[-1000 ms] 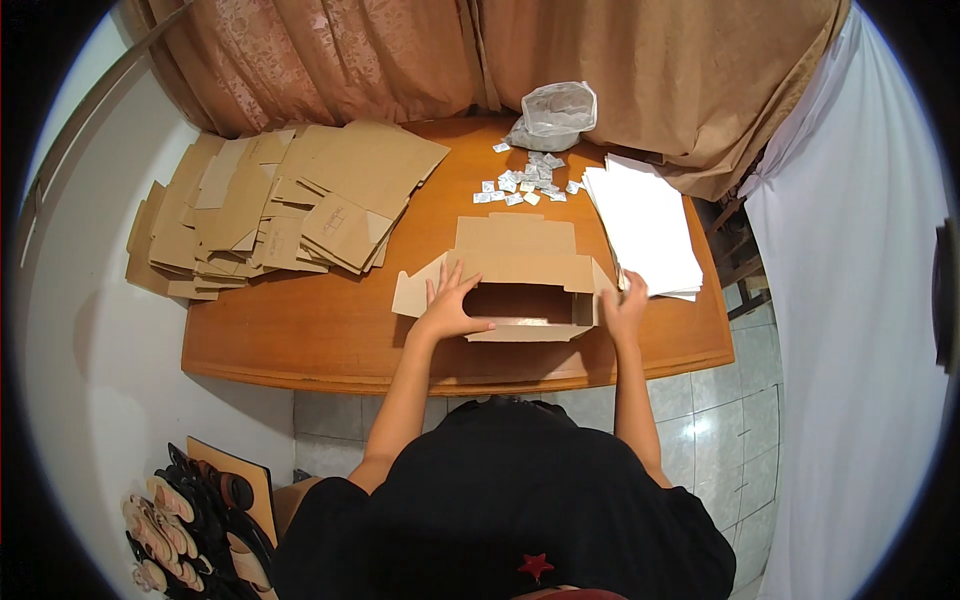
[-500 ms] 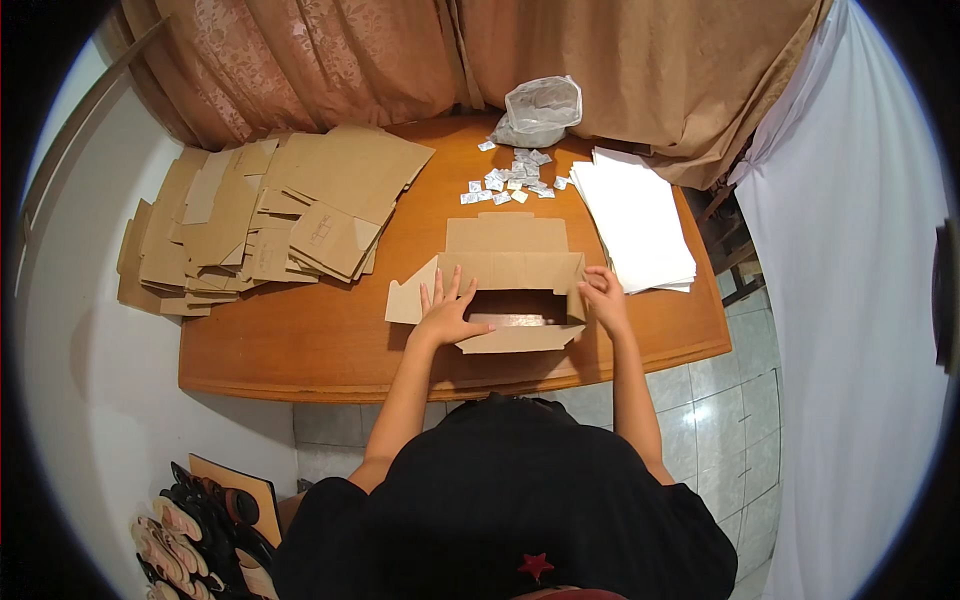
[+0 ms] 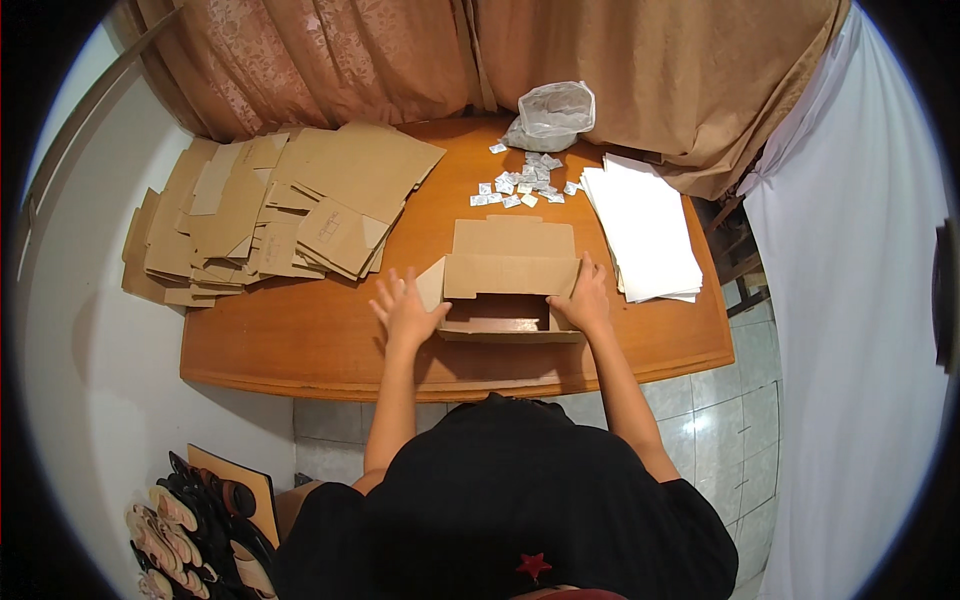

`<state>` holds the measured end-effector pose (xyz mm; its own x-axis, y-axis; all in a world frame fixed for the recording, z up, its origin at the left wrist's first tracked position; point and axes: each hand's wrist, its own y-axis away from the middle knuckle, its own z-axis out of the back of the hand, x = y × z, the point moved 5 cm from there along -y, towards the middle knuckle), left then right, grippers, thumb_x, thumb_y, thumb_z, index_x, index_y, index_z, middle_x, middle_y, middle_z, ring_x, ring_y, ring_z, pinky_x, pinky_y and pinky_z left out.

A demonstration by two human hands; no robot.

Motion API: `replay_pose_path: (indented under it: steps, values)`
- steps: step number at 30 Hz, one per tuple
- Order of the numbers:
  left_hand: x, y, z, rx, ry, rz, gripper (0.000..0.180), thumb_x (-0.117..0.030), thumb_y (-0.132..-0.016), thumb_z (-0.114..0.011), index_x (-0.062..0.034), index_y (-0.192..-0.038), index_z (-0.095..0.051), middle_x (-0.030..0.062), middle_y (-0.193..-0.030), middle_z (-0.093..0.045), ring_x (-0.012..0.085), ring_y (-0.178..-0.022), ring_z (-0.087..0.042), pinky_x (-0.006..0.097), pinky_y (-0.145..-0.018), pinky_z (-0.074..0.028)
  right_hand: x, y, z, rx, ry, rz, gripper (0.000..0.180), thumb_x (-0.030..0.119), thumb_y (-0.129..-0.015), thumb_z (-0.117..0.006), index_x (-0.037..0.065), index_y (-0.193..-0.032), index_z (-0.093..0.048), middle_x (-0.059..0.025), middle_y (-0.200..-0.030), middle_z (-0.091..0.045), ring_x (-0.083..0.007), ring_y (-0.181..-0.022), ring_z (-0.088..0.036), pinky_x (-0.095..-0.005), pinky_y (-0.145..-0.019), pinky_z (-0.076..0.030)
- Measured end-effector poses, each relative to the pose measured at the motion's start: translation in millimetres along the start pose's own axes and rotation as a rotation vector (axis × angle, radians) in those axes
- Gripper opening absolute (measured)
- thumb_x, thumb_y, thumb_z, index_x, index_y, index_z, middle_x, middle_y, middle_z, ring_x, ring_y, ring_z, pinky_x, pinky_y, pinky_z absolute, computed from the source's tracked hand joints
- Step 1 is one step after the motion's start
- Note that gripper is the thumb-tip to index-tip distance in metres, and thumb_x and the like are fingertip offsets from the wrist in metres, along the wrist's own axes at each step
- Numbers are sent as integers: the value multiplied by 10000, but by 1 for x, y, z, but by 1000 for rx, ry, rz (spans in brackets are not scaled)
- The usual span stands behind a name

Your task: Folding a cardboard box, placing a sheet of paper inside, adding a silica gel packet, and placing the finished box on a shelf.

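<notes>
A brown cardboard box (image 3: 508, 275) stands near the front of the table, its lid panel raised at the back and its dark inside showing through the opening. At its left side my left hand (image 3: 406, 312) is open with fingers spread, the thumb close to the box's left edge. My right hand (image 3: 586, 298) grips the right side of the box, thumb over the opening and fingers along the outer side. A left side flap (image 3: 431, 284) slants outward beside my left hand.
Flattened cardboard boxes (image 3: 225, 215) pile up on the left of the wooden table (image 3: 290, 345). Small white packets (image 3: 530, 178) lie scattered behind the box, before a clear plastic bag (image 3: 556, 110). A stack of white paper sheets (image 3: 645, 230) lies at right.
My left hand has moved left off the box's opening to its left side. My right hand has shifted from the right flap onto the right side, and the front flap no longer sticks out.
</notes>
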<state>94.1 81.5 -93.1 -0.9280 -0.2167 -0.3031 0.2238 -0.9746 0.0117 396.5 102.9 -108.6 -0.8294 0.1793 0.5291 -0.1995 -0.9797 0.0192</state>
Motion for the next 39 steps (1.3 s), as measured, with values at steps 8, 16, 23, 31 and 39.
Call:
replay_pose_path:
  steps: [8, 16, 23, 31, 39]
  values:
    - [-4, -6, 27, 67, 627, -134, 654, -355, -718, -663, 13, -1222, -464, 227, -1150, -544, 332, -1081, -528, 364, -893, -421, 17, -11, 0, -17, 203, 245, 929, 367, -543, -788, 75, -1302, -338, -212, -1326, -280, -374, -1203, -315, -473, -950, -334]
    - [-47, 14, -25, 513, 612, -544, 578, -382, -840, -532, -34, -1287, -420, 184, -1292, -446, 283, -1216, -416, 393, -1014, -295, 9, -12, -11, -7, 135, 229, 832, 385, -570, -749, 72, -1255, -394, -165, -1247, -365, -349, -1139, -360, -486, -887, -379]
    - [-44, 10, -42, 636, 500, -536, 632, -523, -885, -357, -24, -1262, -447, 108, -1370, -367, 225, -1296, -291, 386, -1071, -164, 10, -10, -10, -21, 115, 252, 795, 426, -612, -706, 58, -1245, -398, -169, -1247, -366, -352, -1140, -357, -487, -877, -387]
    - [-47, 0, -48, 798, 485, -490, 599, -507, -886, -364, -47, -1256, -466, 131, -1387, -336, 232, -1309, -251, 385, -1068, -147, 12, -9, -10, -23, 139, 250, 797, 439, -618, -706, 50, -1244, -402, -179, -1241, -368, -353, -1137, -358, -470, -898, -374]
    - [-37, -2, -53, 708, 831, -544, 339, -269, -765, -666, -63, -1030, -622, 135, -1377, -346, 280, -1290, -265, 390, -999, -288, -23, -35, -22, 40, -339, 190, 676, 418, -742, -633, 57, -1271, -419, -186, -1329, -319, -359, -1224, -291, -423, -1001, -284]
